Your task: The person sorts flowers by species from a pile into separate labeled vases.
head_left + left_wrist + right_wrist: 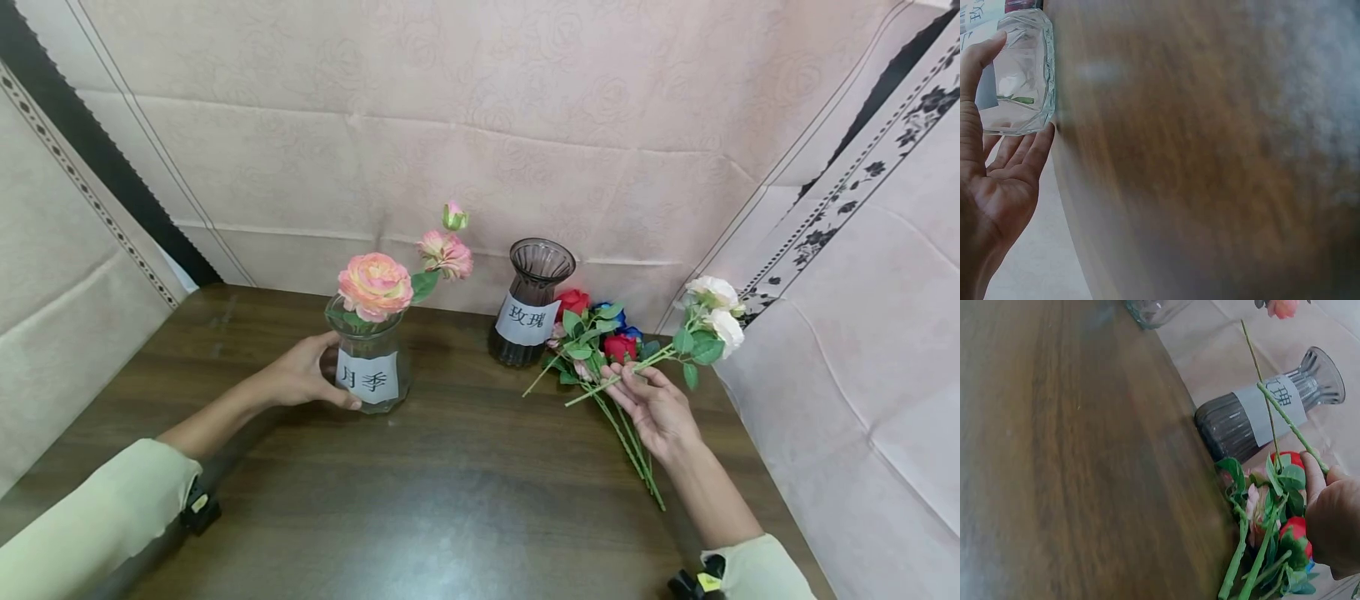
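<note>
Currently, left of the frame's centre, your left hand (306, 372) curls round one faceted clear-glass vase (369, 343) bearing two open pink blooms (375, 286) and one bud (454, 217). Right of centre, your right hand (660, 410) pinches one thin green stem (649, 360) with two ruffled white blooms (726, 331). One fluted dark-glass vase (532, 289) stands near mid-frame, beside two red blooms (621, 347).
</note>
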A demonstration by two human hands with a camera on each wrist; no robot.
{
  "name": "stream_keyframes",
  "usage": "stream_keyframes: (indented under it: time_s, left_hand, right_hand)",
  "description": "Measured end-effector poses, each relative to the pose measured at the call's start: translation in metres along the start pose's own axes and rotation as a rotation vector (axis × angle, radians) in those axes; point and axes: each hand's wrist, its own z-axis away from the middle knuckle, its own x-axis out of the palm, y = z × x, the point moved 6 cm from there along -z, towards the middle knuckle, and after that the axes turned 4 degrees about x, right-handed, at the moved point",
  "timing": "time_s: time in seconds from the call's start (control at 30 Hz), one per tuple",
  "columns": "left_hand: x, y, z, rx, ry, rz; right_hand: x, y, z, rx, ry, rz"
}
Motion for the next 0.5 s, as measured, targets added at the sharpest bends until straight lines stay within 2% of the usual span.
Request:
stream_keyframes:
  time_s: [0.23, 0.5]
  left_hand:
    - [0.000, -0.001, 0.000, -0.004, 0.002, 0.017]
    - [-0.001, -0.002, -0.001, -0.002, 0.004, 0.014]
  right_hand:
    - [0.014, -0.003, -0.003, -0.035, 0.009, -0.031]
    - [0.025, -0.004, -0.007, -0.077, 0.091, -0.113]
